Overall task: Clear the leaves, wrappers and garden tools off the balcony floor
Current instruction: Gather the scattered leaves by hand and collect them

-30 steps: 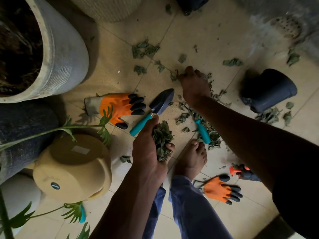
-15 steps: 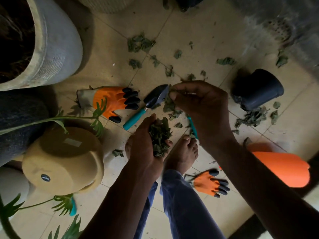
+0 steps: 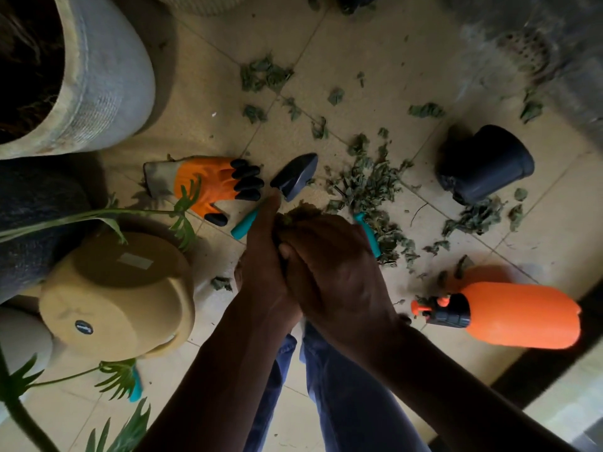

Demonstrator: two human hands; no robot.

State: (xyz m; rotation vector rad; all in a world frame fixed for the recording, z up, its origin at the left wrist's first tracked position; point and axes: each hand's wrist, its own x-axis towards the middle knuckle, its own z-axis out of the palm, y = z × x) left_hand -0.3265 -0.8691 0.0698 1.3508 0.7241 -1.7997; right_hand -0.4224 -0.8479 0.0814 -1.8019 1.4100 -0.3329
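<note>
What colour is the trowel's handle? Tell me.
Teal, on the trowel, seen in the head view.

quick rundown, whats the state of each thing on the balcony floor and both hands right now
left hand: cupped round a bunch of leaves
right hand: pressed over the same bunch
bunch of leaves: held between both hands
trowel: flat on the tiles
orange glove: flat on the tiles
black pot: tipped on its side
orange sprayer: lying on its side
loose leaves: scattered on the floor

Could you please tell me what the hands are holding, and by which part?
A clump of dried leaves, cupped between left hand and right hand.
</note>
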